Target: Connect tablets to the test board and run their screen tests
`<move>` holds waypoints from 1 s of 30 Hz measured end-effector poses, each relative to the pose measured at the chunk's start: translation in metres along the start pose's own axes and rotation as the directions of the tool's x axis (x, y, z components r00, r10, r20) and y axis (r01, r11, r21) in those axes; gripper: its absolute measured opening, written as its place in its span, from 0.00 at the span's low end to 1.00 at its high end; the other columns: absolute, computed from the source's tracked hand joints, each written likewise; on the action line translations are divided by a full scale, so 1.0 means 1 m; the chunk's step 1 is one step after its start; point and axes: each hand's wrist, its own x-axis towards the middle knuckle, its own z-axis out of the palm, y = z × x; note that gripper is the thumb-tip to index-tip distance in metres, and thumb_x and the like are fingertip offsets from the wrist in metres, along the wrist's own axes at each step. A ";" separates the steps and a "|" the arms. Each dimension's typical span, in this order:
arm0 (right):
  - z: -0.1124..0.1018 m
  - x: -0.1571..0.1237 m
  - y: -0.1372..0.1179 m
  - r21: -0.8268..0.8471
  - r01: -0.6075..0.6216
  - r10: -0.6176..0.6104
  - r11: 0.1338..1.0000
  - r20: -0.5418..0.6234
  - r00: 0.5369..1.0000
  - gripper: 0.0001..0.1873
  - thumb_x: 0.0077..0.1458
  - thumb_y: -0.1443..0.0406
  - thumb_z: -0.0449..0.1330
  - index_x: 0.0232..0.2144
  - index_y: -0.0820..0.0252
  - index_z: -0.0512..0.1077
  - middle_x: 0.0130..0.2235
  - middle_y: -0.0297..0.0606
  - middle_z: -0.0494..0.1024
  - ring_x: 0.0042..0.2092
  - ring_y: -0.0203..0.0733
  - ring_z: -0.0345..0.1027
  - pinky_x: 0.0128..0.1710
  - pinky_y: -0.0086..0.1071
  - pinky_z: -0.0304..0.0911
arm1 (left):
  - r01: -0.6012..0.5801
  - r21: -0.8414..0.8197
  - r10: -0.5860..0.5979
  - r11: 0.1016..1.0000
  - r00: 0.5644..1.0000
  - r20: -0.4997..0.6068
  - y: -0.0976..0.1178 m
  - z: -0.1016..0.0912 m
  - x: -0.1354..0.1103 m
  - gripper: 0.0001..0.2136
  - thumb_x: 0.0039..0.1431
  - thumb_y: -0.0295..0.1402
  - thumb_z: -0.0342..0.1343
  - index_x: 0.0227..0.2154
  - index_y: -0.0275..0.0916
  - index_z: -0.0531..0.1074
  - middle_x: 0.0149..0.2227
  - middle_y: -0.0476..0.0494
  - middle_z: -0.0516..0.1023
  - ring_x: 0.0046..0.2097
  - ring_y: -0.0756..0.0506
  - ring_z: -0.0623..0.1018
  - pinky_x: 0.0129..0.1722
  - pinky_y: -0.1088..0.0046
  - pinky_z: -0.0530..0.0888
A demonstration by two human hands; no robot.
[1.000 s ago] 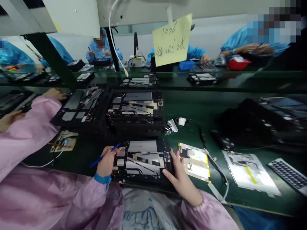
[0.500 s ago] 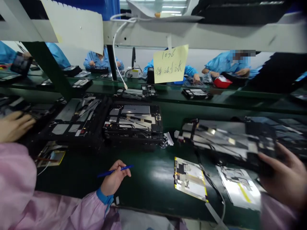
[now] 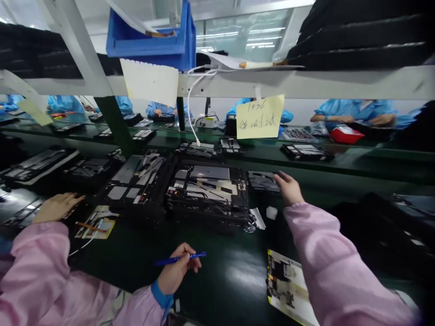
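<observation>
My left hand (image 3: 176,273) rests near the front of the green bench and pinches a blue pen (image 3: 180,259) that points right. My right hand (image 3: 288,188) reaches out to the back. Its fingers curl over the right edge of a dark opened tablet (image 3: 262,181) lying flat beside a stack of opened tablets (image 3: 207,192). A circuit board with yellow tape (image 3: 288,285) lies on the bench (image 3: 220,271) under my right sleeve.
A co-worker's hand (image 3: 56,206) in a pink sleeve rests at the left by a small board (image 3: 97,222). More opened tablets (image 3: 136,181) lie left of the stack. A yellow note (image 3: 260,117) hangs from the shelf. People in blue work at the far bench.
My right hand carried the tablet from in front of me out to the right, then to the back beside the stack. My left hand keeps the pen. The view tilted up.
</observation>
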 end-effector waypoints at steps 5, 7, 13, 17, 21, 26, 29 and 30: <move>0.048 -0.040 -0.032 0.123 0.034 -0.075 0.992 0.347 0.935 0.22 0.47 0.51 0.63 0.40 0.59 0.75 0.44 0.42 0.78 0.47 0.47 0.72 0.51 0.41 0.65 | 0.032 0.040 -0.034 0.999 0.997 0.068 -0.003 0.002 0.000 0.20 0.45 0.47 0.65 0.28 0.35 0.67 0.23 0.44 0.76 0.28 0.48 0.75 0.28 0.73 0.66; 0.059 -0.054 -0.047 0.166 0.047 -0.108 0.985 0.378 0.920 0.24 0.44 0.51 0.64 0.41 0.60 0.74 0.43 0.43 0.78 0.45 0.48 0.72 0.49 0.42 0.67 | 0.009 0.040 -0.012 0.999 0.998 0.070 -0.004 0.001 -0.001 0.20 0.45 0.47 0.65 0.28 0.35 0.67 0.23 0.44 0.77 0.28 0.47 0.75 0.28 0.73 0.66; 0.058 -0.080 -0.080 0.342 0.106 -0.192 0.934 0.228 0.955 0.30 0.41 0.57 0.66 0.47 0.58 0.66 0.47 0.40 0.74 0.46 0.42 0.70 0.50 0.40 0.65 | -0.098 0.041 0.097 0.994 0.995 0.037 -0.007 -0.003 -0.006 0.16 0.49 0.44 0.63 0.28 0.35 0.68 0.24 0.42 0.77 0.28 0.47 0.76 0.29 0.72 0.68; 0.059 -0.094 -0.089 0.508 -0.017 -0.057 0.861 0.128 0.990 0.26 0.35 0.62 0.67 0.39 0.57 0.66 0.39 0.34 0.74 0.40 0.38 0.70 0.46 0.38 0.67 | -0.113 0.058 0.111 0.992 0.993 0.034 -0.008 -0.003 -0.007 0.19 0.46 0.47 0.64 0.28 0.35 0.67 0.24 0.43 0.77 0.27 0.47 0.76 0.28 0.73 0.67; 0.058 -0.102 -0.094 0.573 -0.105 0.034 0.813 0.133 0.991 0.23 0.34 0.62 0.66 0.35 0.56 0.63 0.32 0.30 0.73 0.32 0.36 0.70 0.36 0.37 0.70 | -0.112 0.072 0.111 0.991 0.994 0.023 -0.009 -0.002 -0.006 0.19 0.46 0.47 0.64 0.28 0.35 0.68 0.23 0.43 0.77 0.27 0.48 0.75 0.28 0.73 0.67; 0.021 -0.119 -0.099 0.631 -0.161 0.116 0.759 0.113 0.987 0.21 0.34 0.64 0.65 0.34 0.56 0.65 0.28 0.28 0.73 0.28 0.37 0.70 0.33 0.38 0.72 | -0.165 0.041 0.167 0.985 0.986 -0.027 -0.009 -0.006 -0.006 0.19 0.50 0.49 0.60 0.29 0.35 0.68 0.24 0.42 0.77 0.27 0.47 0.76 0.29 0.71 0.68; -0.016 -0.153 -0.090 0.593 -0.282 0.185 0.754 0.220 0.958 0.21 0.36 0.63 0.66 0.37 0.56 0.68 0.30 0.31 0.75 0.29 0.40 0.72 0.32 0.38 0.72 | -0.162 0.007 0.162 0.987 0.985 -0.062 -0.005 -0.015 -0.012 0.21 0.49 0.52 0.59 0.28 0.36 0.66 0.27 0.41 0.79 0.26 0.47 0.75 0.29 0.69 0.70; -0.028 -0.168 -0.085 0.568 -0.314 0.203 0.760 0.252 0.946 0.22 0.38 0.62 0.66 0.39 0.56 0.69 0.31 0.32 0.76 0.29 0.40 0.73 0.32 0.38 0.72 | -0.154 0.000 0.153 0.988 0.985 -0.077 -0.002 -0.019 -0.015 0.21 0.48 0.51 0.60 0.28 0.37 0.65 0.29 0.42 0.79 0.27 0.47 0.76 0.30 0.69 0.70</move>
